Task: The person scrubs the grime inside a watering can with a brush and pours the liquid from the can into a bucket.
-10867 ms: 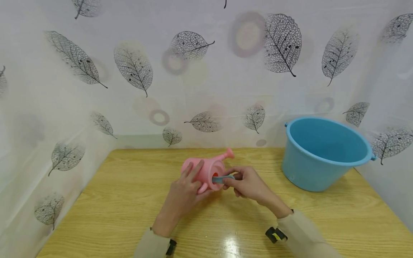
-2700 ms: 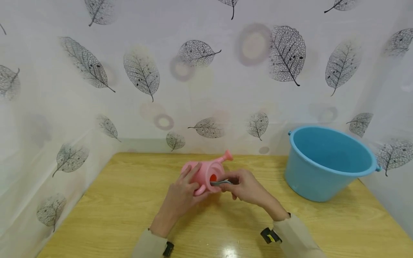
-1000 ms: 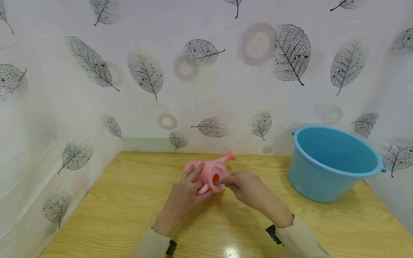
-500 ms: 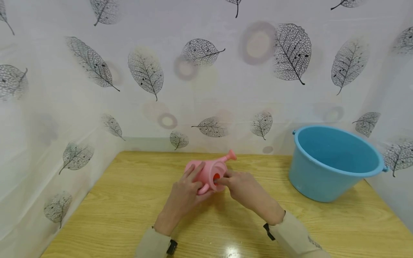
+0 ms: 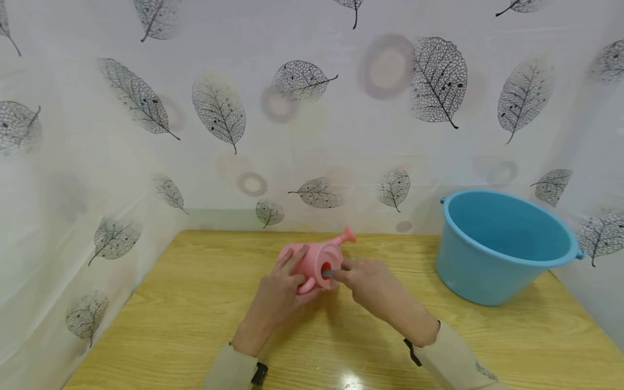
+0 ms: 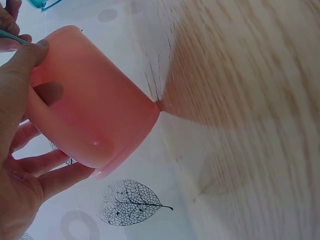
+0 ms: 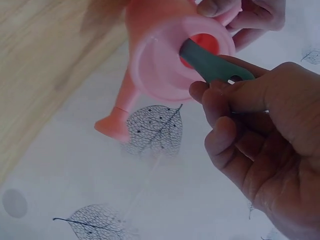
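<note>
A pink toy watering can [image 5: 308,260] is tilted on its side, its round opening turned to the right and its spout pointing away to the back. My left hand [image 5: 274,292] grips it around the body, thumb near the can's handle. In the right wrist view, a flat blue-green handle [image 7: 212,66] with a hole in its end runs into the can's opening, where red-orange shows. My right hand [image 5: 372,284] pinches that handle between thumb and fingers. Whatever is on the handle's far end is hidden inside the can.
A large blue bucket [image 5: 480,279] stands at the right on the wooden table [image 5: 195,303]. A white sheet [image 5: 219,162] printed with leaves hangs behind the table and along its sides.
The right hand has turned over and shifted closer to the can, with less of the blue-green handle showing outside. The left hand keeps its hold and the can stays in place.
</note>
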Action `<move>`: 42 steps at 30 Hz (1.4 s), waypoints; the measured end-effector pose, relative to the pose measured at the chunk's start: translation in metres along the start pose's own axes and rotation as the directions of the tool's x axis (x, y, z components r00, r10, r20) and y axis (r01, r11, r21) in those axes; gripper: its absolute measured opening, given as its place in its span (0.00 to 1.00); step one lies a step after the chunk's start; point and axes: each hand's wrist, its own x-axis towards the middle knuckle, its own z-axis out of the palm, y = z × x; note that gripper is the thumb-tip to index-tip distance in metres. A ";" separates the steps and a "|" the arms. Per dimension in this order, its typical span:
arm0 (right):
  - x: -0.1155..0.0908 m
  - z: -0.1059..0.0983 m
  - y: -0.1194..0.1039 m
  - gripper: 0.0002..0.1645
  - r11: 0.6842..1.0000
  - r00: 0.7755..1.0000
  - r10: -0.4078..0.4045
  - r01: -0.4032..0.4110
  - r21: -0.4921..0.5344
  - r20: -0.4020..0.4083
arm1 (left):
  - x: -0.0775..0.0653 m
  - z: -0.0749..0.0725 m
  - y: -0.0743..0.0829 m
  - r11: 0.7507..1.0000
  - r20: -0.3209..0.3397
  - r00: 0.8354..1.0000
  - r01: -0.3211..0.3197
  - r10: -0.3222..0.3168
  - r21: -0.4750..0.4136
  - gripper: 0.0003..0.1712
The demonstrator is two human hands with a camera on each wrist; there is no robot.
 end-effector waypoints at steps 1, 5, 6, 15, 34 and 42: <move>0.000 -0.003 -0.001 0.30 1.000 1.000 0.000 0.000 -0.017 -0.002 | 0.000 0.000 0.000 1.000 -0.003 1.000 -0.003 0.003 0.003 0.26; 0.000 -0.013 -0.003 0.27 0.995 1.000 0.002 -0.002 -0.095 0.007 | 0.001 0.000 0.000 1.000 -0.004 1.000 -0.010 0.010 0.010 0.27; 0.000 -0.016 -0.004 0.27 0.994 1.000 0.001 0.000 -0.110 0.009 | 0.001 0.000 0.000 1.000 -0.002 1.000 -0.009 0.009 0.007 0.27; 0.001 -0.024 -0.008 0.23 0.990 0.999 -0.013 0.018 -0.140 0.033 | 0.001 -0.001 0.000 1.000 0.005 1.000 -0.008 0.008 -0.003 0.27; 0.006 0.006 -0.006 0.22 0.995 1.000 -0.031 0.030 -0.100 -0.006 | -0.001 -0.002 0.000 1.000 0.010 1.000 0.004 -0.004 0.000 0.27; 0.008 0.016 -0.007 0.20 0.996 1.000 -0.028 0.028 -0.089 0.006 | -0.001 -0.002 -0.001 1.000 0.012 1.000 0.013 -0.013 -0.003 0.26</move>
